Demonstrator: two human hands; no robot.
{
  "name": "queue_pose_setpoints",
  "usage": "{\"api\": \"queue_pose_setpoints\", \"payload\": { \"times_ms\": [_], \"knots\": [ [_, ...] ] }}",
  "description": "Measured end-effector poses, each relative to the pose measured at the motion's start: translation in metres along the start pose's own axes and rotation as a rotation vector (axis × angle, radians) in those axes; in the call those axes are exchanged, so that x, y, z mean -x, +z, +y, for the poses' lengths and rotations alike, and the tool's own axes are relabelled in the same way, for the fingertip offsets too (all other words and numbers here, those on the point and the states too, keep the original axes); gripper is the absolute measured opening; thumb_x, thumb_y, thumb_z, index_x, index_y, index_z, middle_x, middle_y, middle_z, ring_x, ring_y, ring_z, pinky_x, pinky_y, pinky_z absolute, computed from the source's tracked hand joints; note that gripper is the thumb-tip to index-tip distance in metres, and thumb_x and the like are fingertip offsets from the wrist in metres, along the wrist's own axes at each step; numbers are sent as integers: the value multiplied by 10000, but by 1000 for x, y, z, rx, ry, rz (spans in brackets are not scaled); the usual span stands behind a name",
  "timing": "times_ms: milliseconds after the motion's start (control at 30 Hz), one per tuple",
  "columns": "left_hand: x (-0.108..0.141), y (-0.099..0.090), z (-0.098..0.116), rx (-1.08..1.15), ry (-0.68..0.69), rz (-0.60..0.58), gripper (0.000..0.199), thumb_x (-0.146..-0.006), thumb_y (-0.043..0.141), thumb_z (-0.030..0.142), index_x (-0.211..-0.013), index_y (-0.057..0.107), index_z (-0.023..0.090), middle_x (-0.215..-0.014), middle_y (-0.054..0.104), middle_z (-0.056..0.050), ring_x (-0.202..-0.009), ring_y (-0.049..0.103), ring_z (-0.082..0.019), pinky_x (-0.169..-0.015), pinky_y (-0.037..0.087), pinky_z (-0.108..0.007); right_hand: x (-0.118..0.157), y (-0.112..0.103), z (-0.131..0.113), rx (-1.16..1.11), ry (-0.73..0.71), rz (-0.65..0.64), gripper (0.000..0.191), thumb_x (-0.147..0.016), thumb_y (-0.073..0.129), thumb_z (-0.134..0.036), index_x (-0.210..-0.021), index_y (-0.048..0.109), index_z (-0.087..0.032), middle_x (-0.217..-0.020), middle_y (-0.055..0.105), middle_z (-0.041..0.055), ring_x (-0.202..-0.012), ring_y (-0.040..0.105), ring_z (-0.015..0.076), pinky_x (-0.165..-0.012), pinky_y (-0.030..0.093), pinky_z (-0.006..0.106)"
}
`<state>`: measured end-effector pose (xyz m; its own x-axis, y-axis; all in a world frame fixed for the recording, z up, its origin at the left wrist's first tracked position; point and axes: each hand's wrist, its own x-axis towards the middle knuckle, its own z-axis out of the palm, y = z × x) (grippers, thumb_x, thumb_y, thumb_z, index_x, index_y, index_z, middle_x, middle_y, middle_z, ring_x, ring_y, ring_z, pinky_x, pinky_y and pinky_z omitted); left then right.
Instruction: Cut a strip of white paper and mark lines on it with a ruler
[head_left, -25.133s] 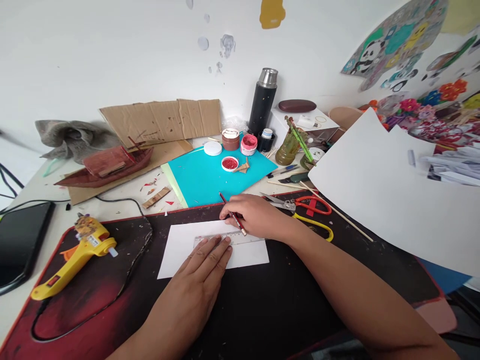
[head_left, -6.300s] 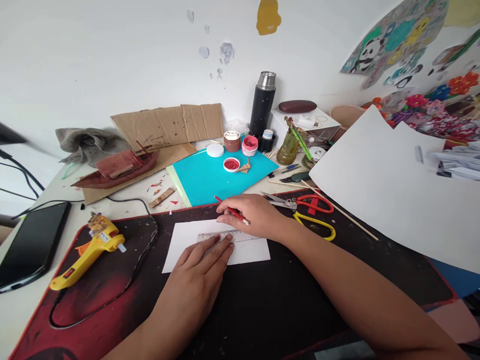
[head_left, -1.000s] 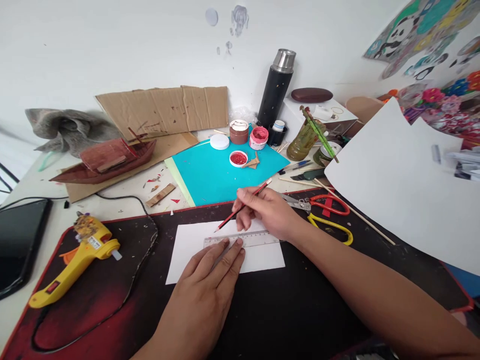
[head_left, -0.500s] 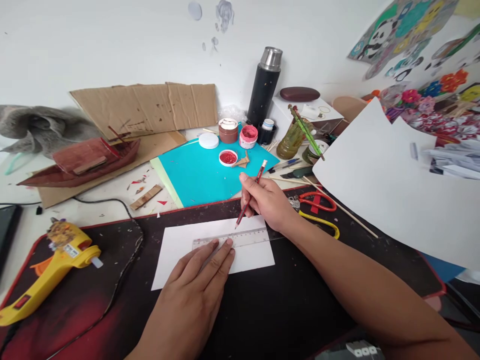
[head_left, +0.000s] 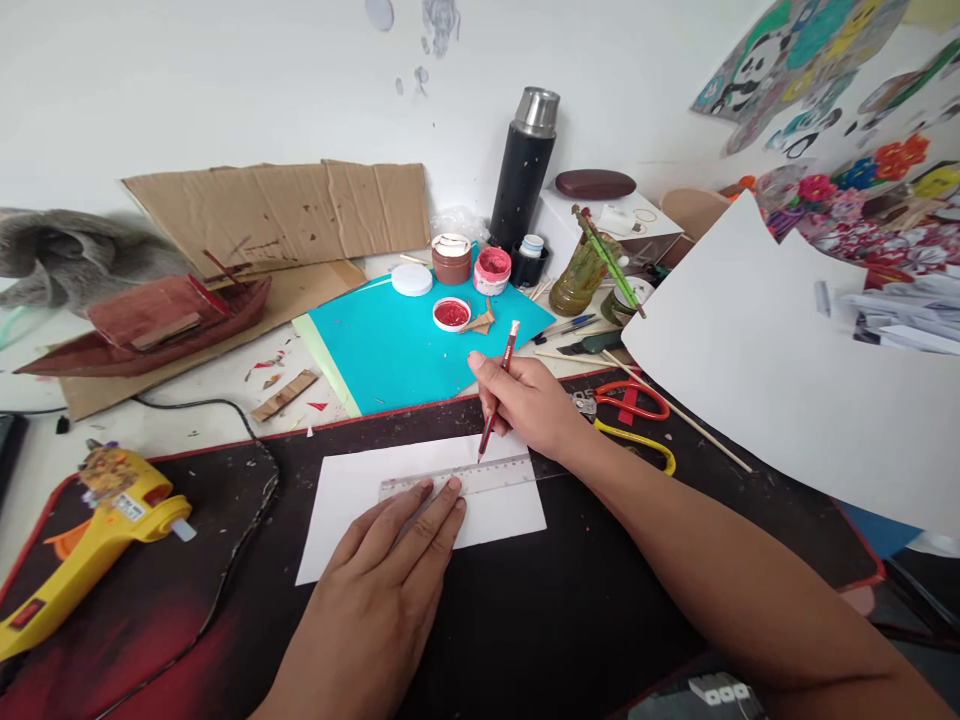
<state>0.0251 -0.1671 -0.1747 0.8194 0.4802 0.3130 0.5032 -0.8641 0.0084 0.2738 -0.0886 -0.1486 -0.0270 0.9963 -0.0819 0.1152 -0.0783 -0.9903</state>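
Observation:
A strip of white paper [head_left: 337,500] lies on the dark mat, with a clear ruler [head_left: 495,476] across it. My left hand [head_left: 390,570] rests flat on the ruler and paper, fingers stretched out and its thumb out of sight. My right hand [head_left: 525,400] grips a dark red pencil [head_left: 498,400] in a writing hold. The pencil's point is down at the ruler's upper edge, and the pencil leans slightly right at its top. Any mark on the paper is too faint to make out.
A yellow glue gun [head_left: 112,540] and its cord lie left. Behind are a model boat [head_left: 157,320], turquoise paper [head_left: 390,350], open paint jars [head_left: 451,262] and a black flask [head_left: 523,165]. Scissors [head_left: 634,402] and a large white sheet [head_left: 750,380] are to the right.
My right hand has brought the pencil point slightly right and down to the ruler's edge, and the pencil stands steeper. My left hand still presses on the ruler. The view has shifted slightly.

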Motion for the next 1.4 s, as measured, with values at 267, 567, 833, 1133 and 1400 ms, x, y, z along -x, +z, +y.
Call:
{"api": "queue_pose_setpoints", "payload": {
  "times_ms": [267,567,833,1133,1400],
  "knots": [
    [-1,-1,-1,-9,22,-6,538,-991,466,38,-1498,635,102,-1649,583,-91,-1425,583,-349,-1134,439,-500,0,1,-1,-4,8,-4,722,-964,616,-825,-572,538,-223,-505,497,-40,-405,503,105,-444,361,264],
    [-3,-3,0,-6,9,4,507,-1007,456,43,-1468,658,107,-1612,623,-80,-1403,593,-330,-1115,442,-479,0,1,2,28,-4,-1,702,-1001,613,-773,-577,552,-217,-490,506,-39,-408,500,99,-451,354,261],
    [-7,-5,3,23,-41,41,470,-1030,427,59,-1408,697,129,-1555,676,-46,-1359,623,-294,-1090,444,-444,2,8,-1,-256,25,-139,618,-945,691,-771,-713,643,-199,-454,537,-54,-452,597,143,-516,487,259],
    [-9,-4,3,25,-37,72,450,-1024,441,63,-1367,728,118,-1480,731,-64,-1322,638,-300,-1105,436,-437,11,18,-1,-183,64,-414,540,-979,719,-694,-975,783,-158,-814,781,55,-742,713,157,-646,532,247],
    [-10,-3,5,17,-60,106,451,-1032,433,73,-1343,752,142,-1455,748,-48,-1254,657,-284,-1075,448,-425,10,17,0,-152,58,-473,565,-975,710,-718,-971,781,-157,-842,798,70,-763,720,169,-669,532,268]
  ]
}}
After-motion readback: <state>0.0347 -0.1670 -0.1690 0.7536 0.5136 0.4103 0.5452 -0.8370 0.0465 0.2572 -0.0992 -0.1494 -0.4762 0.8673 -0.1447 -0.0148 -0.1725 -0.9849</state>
